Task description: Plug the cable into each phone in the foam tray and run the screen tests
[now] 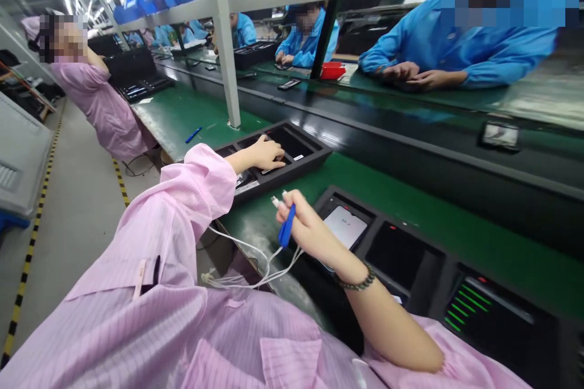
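My left hand (pixel 264 153) reaches over a black compartment tray (pixel 301 173), its fingers down in one of the compartments. What the fingertips touch there is hidden. In front of the tray, my right hand (pixel 298 219) is closed on white cables (pixel 267 276) and a blue strip-like tool (pixel 287 228); small connector ends (pixel 275 201) stick out past the fingers. Below that hand and to its right, a second black tray (pixel 378 214) holds a phone with a lit pale screen (pixel 345 226), a dark phone (pixel 401 255) and a phone showing green lines (pixel 469 304).
A blue pen-like item (pixel 193 135) lies on the green bench (pixel 168 115) near a white post (pixel 223 42). Beyond is a dark conveyor (pixel 387 127) carrying devices. People in blue sit across it; a person in pink (pixel 109 103) is at the left.
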A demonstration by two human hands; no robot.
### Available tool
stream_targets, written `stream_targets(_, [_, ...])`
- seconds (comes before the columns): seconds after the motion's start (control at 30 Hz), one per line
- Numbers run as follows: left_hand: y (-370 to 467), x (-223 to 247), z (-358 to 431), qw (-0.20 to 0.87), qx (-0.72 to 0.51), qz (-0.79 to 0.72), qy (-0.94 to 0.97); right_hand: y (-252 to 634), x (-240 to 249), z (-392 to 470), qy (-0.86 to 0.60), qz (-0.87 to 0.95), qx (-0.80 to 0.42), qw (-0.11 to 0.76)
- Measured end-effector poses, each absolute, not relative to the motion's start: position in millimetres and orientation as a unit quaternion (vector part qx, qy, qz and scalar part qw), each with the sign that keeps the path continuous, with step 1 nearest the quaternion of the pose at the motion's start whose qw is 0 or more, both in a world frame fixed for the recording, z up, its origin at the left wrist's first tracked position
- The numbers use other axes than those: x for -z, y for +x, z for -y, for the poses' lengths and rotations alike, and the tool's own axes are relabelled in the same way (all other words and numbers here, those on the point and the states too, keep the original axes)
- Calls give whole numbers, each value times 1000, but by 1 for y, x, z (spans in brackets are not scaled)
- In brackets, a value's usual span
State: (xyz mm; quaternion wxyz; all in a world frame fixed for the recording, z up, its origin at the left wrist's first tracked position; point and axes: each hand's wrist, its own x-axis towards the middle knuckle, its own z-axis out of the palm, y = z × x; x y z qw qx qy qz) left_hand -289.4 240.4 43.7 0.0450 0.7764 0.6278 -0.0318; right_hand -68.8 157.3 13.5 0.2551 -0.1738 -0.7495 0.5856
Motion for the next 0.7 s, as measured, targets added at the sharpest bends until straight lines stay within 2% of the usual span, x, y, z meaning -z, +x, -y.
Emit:
stream_targets(0.1, [-298, -38, -249, 47, -19, -621, 782, -65, -18, -190, -284, 765, -482, 318])
stream_targets(0.2, [-297, -40, -258, 50, -69, -633, 770, -64, -18, -215, -338, 797, -412, 284])
stream_targets(0.3, [-284, -40, -266, 65, -82, -630, 769, -69, -13, -222, -334, 810, -412, 249])
stream_targets(0.47, [-269, -39, -261, 78, -34, -627, 775, -83, 2, -221, -347, 814, -407, 228])
stream_targets(0.6, [-295, -52, -254, 70, 26, -702, 708, -92, 12, -225, -365, 812, -400, 219])
stream_targets(0.7, [-320, -59, -251, 113, 103, -747, 648, -96, 16, -228, -366, 812, -401, 216])
